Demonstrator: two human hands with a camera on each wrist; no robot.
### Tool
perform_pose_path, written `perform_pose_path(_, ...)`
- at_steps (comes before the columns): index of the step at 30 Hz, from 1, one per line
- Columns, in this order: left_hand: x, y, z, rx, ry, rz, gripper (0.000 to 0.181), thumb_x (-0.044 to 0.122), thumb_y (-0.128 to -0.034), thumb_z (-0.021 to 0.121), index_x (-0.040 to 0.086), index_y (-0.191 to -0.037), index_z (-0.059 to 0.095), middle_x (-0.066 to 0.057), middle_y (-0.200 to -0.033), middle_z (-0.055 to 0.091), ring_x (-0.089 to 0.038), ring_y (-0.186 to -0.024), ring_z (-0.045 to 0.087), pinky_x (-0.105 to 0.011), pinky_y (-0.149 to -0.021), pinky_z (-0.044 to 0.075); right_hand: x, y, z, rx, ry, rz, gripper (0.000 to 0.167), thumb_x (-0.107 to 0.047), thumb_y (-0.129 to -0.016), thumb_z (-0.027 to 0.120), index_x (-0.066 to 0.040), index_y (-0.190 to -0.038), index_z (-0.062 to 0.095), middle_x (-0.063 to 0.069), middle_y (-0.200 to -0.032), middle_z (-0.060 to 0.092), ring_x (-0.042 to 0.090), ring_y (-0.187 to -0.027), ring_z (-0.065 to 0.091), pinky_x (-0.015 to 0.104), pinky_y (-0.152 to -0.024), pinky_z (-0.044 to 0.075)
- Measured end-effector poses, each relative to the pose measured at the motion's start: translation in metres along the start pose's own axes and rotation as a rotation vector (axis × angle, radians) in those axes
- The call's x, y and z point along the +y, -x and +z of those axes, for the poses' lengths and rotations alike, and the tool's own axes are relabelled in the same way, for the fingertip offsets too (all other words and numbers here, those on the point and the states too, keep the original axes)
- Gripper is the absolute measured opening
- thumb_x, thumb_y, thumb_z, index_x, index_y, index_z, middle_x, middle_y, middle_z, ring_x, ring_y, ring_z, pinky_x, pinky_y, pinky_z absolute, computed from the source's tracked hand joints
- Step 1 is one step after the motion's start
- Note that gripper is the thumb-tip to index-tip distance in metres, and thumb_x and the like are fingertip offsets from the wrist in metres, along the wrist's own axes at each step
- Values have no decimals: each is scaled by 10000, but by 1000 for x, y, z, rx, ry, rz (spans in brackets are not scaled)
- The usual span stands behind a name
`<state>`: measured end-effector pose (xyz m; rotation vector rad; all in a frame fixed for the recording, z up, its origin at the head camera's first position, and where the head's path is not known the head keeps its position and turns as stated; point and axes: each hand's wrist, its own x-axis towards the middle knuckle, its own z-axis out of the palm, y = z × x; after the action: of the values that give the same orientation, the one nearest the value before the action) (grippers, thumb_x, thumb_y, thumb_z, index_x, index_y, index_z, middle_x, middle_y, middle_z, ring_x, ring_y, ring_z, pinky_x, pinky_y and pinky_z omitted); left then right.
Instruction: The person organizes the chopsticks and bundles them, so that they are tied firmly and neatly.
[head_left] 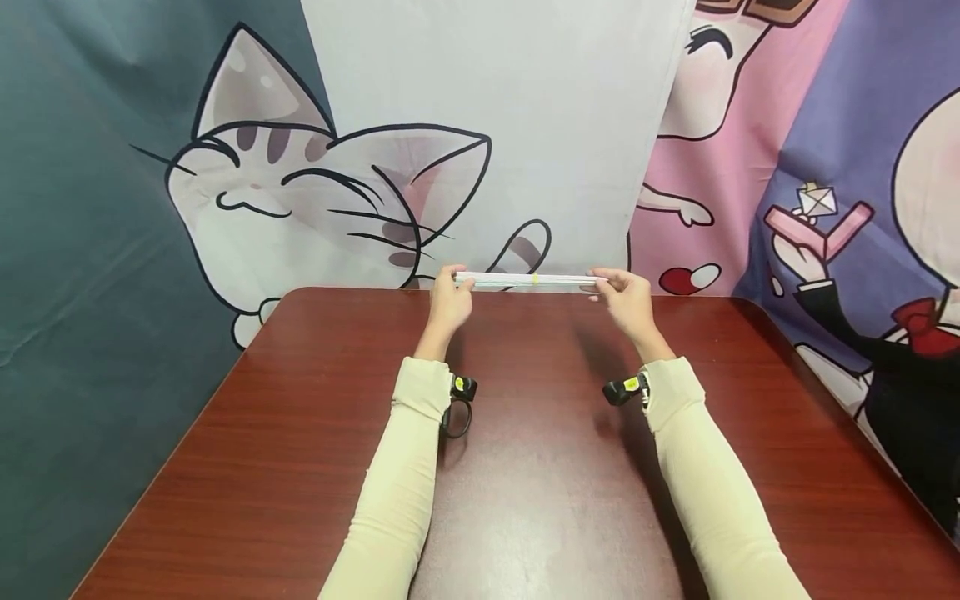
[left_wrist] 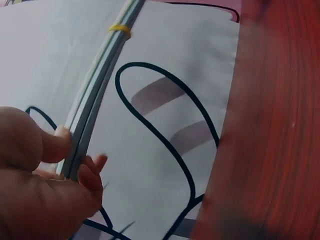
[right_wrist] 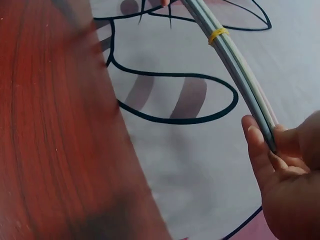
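A slim bundle of long, pale straw-like sticks is held level above the far edge of the table. At its middle a yellow rubber band wraps round it. My left hand pinches the left end between thumb and fingers. At the right end, my right hand grips the bundle the same way, as the right wrist view shows with the thumb on one side and fingers on the other. The very ends of the sticks are partly hidden by the hands. White and grey sticks lie side by side in the bundle.
A reddish-brown wooden table with rounded far corners spreads below both arms. Behind its far edge hangs a cloth backdrop printed with cartoon animals. Each wrist carries a small black camera, and a black loop hangs by the left one.
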<state>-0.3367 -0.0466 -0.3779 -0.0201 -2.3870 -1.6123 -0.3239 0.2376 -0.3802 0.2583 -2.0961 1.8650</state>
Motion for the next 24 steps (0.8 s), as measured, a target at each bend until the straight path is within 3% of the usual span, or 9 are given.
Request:
perform_pose_path(3, -3, 0, -1, 17, 9, -7, 375, 144, -954, 638, 19, -1305, 607, -192, -1261, 630, -310, -1130, 607, -410, -969, 464, 2, 2, 1, 44, -25, 40, 266, 122, -934, 532, 237, -1169, 577, 387, -1095, 625, 24, -691, 704, 209, -682, 563)
perform_pose_path(7, -8, 1, 2, 88, 25, -51, 361, 153, -919, 695, 72, -1270, 664, -170, -1275, 640, -300, -1183, 604, -386, -1005, 453, 17, 2, 5, 114, -5, 56, 277, 84, -932, 573, 205, -1179, 599, 435, -1092, 592, -36, -628, 665, 160, -660, 544)
perform_pose_path(12, -15, -2, 3, 151, 21, -95, 351, 126, -900, 715, 86, -1248, 688, -134, -1236, 672, -291, -1178, 604, -370, -1025, 440, 19, 2, 8, 209, 209, 68, 259, -63, -895, 706, 74, -1115, 711, 272, -1039, 701, -49, -670, 623, 139, -645, 512)
perform_pose_path(16, -21, -5, 4, 159, -24, -124, 338, 114, -896, 716, 80, -1233, 700, -123, -1178, 694, -297, -1169, 576, -383, -1031, 421, 22, 2, 9, 252, 359, 124, 247, -162, -873, 751, -31, -1082, 762, 142, -1040, 740, 29, -804, 647, 143, -679, 472)
perform_pose_path(21, -26, -5, 10, 148, -98, -160, 330, 106, -910, 691, 65, -1237, 695, -129, -1155, 695, -320, -1219, 535, -384, -1031, 423, 33, 3, 11, 237, 345, 217, 269, -134, -898, 717, -7, -1135, 735, 178, -1037, 731, 246, -945, 725, 137, -661, 499)
perform_pose_path(24, -29, -4, 15, 150, -115, -190, 321, 83, -920, 660, 62, -1238, 695, -129, -1159, 698, -328, -1237, 531, -385, -1030, 428, 39, 4, 12, 240, 357, 253, 256, -129, -901, 709, -5, -1122, 739, 185, -1003, 736, 284, -939, 727, 132, -645, 497)
